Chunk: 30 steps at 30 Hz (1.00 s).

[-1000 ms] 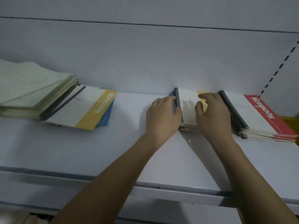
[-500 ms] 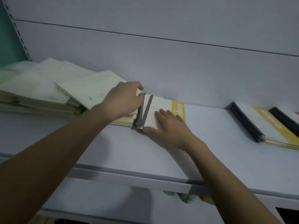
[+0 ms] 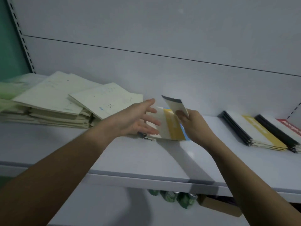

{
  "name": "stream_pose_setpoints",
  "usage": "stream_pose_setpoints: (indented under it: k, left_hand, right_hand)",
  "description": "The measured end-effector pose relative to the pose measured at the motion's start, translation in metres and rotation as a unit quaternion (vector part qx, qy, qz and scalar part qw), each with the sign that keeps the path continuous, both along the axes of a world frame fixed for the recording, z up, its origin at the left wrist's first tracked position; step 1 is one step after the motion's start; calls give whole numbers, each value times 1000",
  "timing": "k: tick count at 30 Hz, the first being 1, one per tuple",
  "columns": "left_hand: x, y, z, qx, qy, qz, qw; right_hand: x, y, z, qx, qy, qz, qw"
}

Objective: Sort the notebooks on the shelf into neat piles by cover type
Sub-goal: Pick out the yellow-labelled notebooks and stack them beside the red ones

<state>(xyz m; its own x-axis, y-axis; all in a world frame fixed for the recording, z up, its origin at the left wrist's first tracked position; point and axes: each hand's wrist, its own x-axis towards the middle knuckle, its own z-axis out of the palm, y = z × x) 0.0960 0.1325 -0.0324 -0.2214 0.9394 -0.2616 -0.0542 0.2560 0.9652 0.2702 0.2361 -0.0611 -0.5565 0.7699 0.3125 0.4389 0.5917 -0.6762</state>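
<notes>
Head view looks down on a white shelf (image 3: 114, 160) with both bare arms reaching in. Right hand (image 3: 193, 123) pinches one thin notebook (image 3: 175, 106) by its lower corner and holds it lifted above the shelf, tilted, its dark spine edge uppermost and pointing toward the back wall, its long axis running from the fingers up and to the left. Left hand (image 3: 138, 118) is spread with straight fingers, palm facing right, fingertips over the near left part of the small middle pile (image 3: 169, 128); whether they touch it cannot be told. That pile lies flat, a yellow band running front to back on its top cover, a blue cover edge showing at its right side, dark spines showing at its front left corner.

To the left, a loose heap of pale green notebooks (image 3: 65, 103) sits fanned and skewed, its right edge just beside the middle pile. To the right, well apart across bare shelf, lies a yellow-banded pile (image 3: 259, 132) with dark spines facing left, and touching it on its right a red-banded pile (image 3: 288, 128), cut off by the frame edge. Bare shelf also runs along the front edge.
</notes>
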Motion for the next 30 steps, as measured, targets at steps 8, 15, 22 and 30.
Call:
stream_pose_setpoints:
  k: [8, 15, 22, 30]
  left_hand:
    - [16, 32, 11, 66, -166, 83, 980]
    - [-4, 38, 32, 117, -97, 206, 967]
    - [-20, 32, 37, 124, -61, 243, 960]
    - [-45, 19, 45, 136, -60, 246, 958]
  right_hand:
    - [-6, -9, 15, 197, -151, 132, 960]
    - [18, 23, -5, 24, -201, 28, 979]
    - [-22, 11, -35, 169, -323, 114, 924]
    - [-1, 16, -27, 145, -162, -2, 976]
